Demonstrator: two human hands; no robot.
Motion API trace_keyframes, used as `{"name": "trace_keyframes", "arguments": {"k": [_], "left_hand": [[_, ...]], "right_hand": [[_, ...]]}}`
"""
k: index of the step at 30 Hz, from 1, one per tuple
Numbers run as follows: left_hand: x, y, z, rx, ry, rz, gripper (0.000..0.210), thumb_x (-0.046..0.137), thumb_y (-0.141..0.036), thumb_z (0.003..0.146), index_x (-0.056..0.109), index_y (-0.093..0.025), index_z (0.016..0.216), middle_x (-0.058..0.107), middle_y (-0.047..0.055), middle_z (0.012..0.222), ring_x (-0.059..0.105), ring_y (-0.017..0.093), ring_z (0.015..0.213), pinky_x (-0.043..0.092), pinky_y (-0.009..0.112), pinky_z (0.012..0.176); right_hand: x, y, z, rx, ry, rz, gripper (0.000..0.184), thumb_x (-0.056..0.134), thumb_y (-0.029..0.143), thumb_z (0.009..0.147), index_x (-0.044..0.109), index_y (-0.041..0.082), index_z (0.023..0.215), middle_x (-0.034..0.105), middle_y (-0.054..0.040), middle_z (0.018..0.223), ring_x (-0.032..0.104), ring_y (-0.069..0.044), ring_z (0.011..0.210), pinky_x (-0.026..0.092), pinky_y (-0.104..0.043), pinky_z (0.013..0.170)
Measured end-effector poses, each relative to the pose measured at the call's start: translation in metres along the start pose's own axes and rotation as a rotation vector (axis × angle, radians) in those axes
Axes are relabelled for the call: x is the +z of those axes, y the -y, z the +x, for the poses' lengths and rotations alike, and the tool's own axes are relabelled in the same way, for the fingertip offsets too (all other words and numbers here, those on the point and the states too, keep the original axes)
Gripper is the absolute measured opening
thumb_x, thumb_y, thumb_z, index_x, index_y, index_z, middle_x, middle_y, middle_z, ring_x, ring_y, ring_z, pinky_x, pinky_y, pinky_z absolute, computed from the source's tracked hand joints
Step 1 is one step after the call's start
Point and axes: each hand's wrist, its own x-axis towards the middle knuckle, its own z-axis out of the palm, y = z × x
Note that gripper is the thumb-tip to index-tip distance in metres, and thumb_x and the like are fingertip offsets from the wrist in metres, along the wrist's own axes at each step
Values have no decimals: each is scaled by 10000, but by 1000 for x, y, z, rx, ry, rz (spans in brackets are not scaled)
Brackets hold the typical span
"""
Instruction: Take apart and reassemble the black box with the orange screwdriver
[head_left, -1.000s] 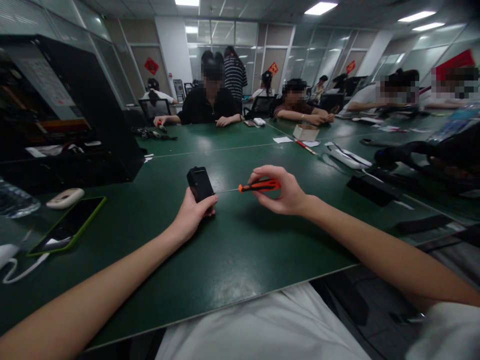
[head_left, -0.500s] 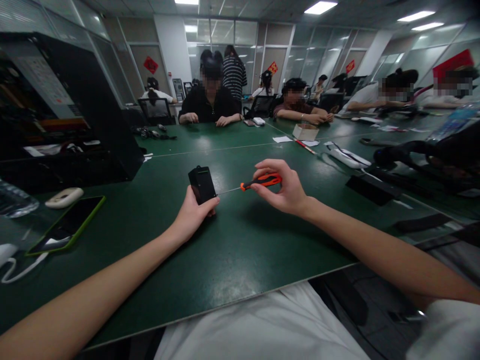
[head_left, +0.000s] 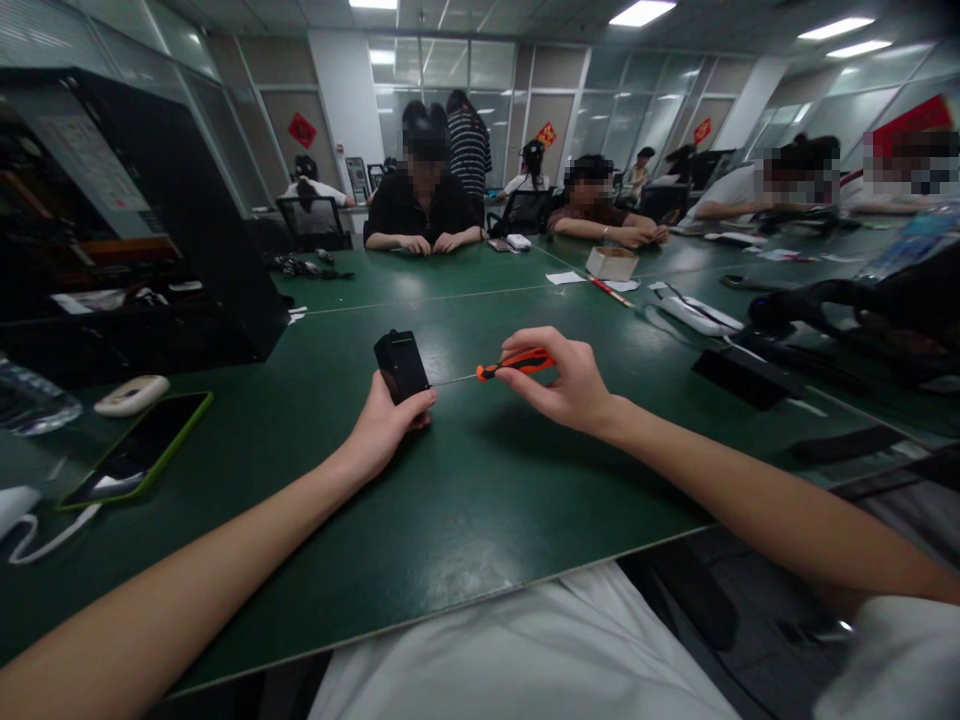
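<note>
A small black box-shaped device (head_left: pixel 402 364) with a loop on its top end is gripped in my left hand (head_left: pixel 388 428), the thumb along its lower right edge. My right hand (head_left: pixel 571 378) is closed around the orange and black handle of a screwdriver (head_left: pixel 516 367). The thin shaft points left, and its tip meets the device's right side near my left thumb. Whether a screw sits under the tip is too small to make out. Both hands are above the green table (head_left: pixel 420 520).
On the left lie a green-cased phone (head_left: pixel 142 450) and a white oval case (head_left: pixel 132 396), beside a black shelf unit (head_left: pixel 172 230). Further back stands a small open box (head_left: pixel 612 263). A white power strip (head_left: pixel 697 315) and cables are at right. A person in black (head_left: pixel 424 210) sits opposite.
The device, both hands and the screwdriver have shifted slightly left. My right fingers have changed position a little on the handle. The hands of the person opposite have come closer together.
</note>
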Motion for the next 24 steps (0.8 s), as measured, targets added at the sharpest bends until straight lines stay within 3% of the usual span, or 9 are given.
{"name": "trace_keyframes", "arguments": {"k": [9, 15, 24], "left_hand": [[2, -2, -1, 23, 59, 83, 487, 775, -353, 785, 418, -198, 1079, 596, -31, 790, 583, 125, 574, 458, 257, 535], [4, -7, -5, 55, 73, 152, 484, 766, -355, 785, 418, -197, 1081, 589, -32, 807, 569, 124, 574, 470, 269, 551], [4, -6, -6, 72, 54, 246, 467, 764, -361, 798, 420, -203, 1071, 594, -37, 770, 585, 143, 583, 475, 278, 565]], "right_hand": [[3, 8, 3, 97, -231, 25, 202, 733, 311, 893, 593, 234, 1017, 715, -9, 906, 729, -146, 768, 627, -273, 699], [5, 12, 3, -35, -199, -12, 208, 726, 296, 896, 585, 233, 1036, 720, -12, 867, 709, -150, 731, 595, -269, 653], [6, 13, 3, -106, -108, 5, 249, 709, 214, 884, 581, 245, 1094, 721, -29, 916, 711, -164, 769, 594, -283, 681]]}}
